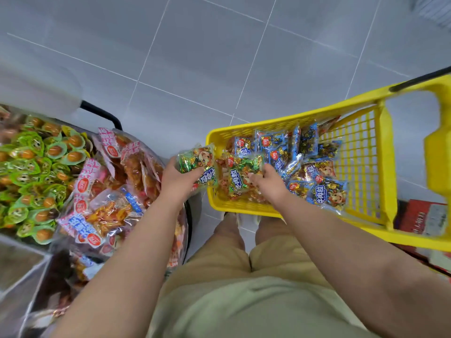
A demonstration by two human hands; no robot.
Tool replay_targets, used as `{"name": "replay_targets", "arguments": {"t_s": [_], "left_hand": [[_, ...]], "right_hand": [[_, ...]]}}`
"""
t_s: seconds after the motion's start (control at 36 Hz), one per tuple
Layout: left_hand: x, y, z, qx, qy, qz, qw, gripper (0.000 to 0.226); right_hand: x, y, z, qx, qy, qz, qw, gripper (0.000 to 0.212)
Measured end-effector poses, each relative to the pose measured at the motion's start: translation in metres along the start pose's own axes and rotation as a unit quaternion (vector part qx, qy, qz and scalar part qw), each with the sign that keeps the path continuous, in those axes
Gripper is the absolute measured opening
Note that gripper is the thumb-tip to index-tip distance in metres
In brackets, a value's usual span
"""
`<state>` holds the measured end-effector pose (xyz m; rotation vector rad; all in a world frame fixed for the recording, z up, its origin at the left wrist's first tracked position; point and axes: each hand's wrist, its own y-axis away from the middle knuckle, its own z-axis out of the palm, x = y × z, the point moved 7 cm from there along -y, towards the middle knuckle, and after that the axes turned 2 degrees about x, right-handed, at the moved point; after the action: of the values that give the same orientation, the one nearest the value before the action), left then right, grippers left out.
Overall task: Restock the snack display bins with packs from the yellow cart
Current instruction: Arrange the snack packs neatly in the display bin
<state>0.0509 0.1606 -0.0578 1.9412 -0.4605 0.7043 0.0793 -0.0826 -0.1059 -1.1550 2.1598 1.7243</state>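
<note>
Left hand [178,178] grips a green snack pack [196,164] just outside the left rim of the yellow cart [258,125]; right hand [269,180] is in the cart, fingers curled round a second green pack [240,175].

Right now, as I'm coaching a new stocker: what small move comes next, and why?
Probably the right hand should grip the green pack beneath it in the yellow cart and lift: the left hand already holds a second pack, and the display bins sit left.

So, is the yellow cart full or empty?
Partly full: snack packs fill one end of the yellow cart; bare mesh shows elsewhere.
</note>
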Motion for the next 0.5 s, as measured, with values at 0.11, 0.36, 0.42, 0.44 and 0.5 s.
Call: {"name": "replay_targets", "arguments": {"t_s": [0.11, 0.36, 0.42, 0.44, 0.5], "left_hand": [[0.004, 0.015, -0.001, 0.012, 0.032, -0.017, 0.999, 0.07], [0.02, 0.064, -0.004, -0.009, 0.116, -0.039, 0.993, 0.092], [0.021, 0.081, -0.005, -0.013, 0.137, -0.04, 0.99, 0.098], [0.021, 0.09, -0.005, -0.012, 0.159, -0.044, 0.986, 0.099], [0.017, 0.111, -0.004, -0.007, 0.206, -0.052, 0.977, 0.1]], "right_hand": [[-0.021, 0.024, -0.033, 0.023, -0.103, -0.013, 0.994, 0.045], [-0.062, 0.076, -0.053, -0.121, -0.29, 0.024, 0.949, 0.014], [-0.074, 0.089, -0.051, -0.159, -0.321, 0.001, 0.934, 0.01], [-0.079, 0.096, -0.05, -0.175, -0.337, -0.007, 0.925, 0.009], [-0.085, 0.109, -0.049, -0.204, -0.353, -0.012, 0.913, 0.008]]}}
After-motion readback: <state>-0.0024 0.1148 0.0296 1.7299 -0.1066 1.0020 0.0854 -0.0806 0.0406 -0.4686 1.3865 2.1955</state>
